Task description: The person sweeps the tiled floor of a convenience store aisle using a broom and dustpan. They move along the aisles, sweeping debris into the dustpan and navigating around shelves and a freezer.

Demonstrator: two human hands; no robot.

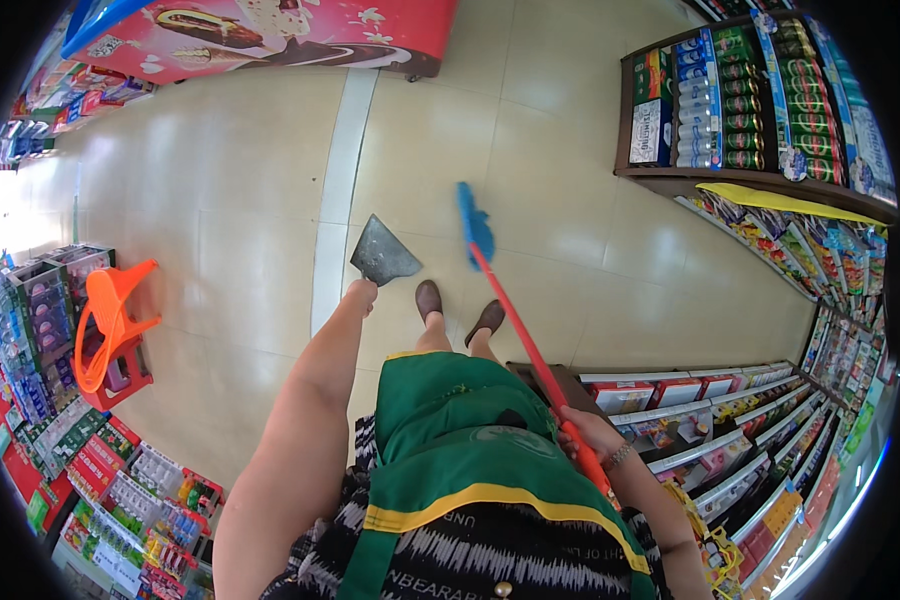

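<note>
My left hand [367, 294] is closed around the short end of a grey dustpan [384, 254], whose flat, wide pan points away from me. My right hand [592, 436], with a bracelet at the wrist, grips the red handle of a broom [532, 350] beside my hip. The handle slants forward and left to a blue broom head [474, 225], to the right of the dustpan and apart from it. Whether the head touches the floor I cannot tell. Below the two tools are my brown shoes [429, 299], and a green apron with yellow trim [460, 400] covers my front.
Shelves of packaged goods [710, 440] run close on my right, and a rack of drink cans [740, 110] stands far right. An orange plastic chair [115, 310] is at left, by stacked goods [40, 330]. A pink freezer chest [270, 40] lies ahead. The floor is pale tile [240, 200].
</note>
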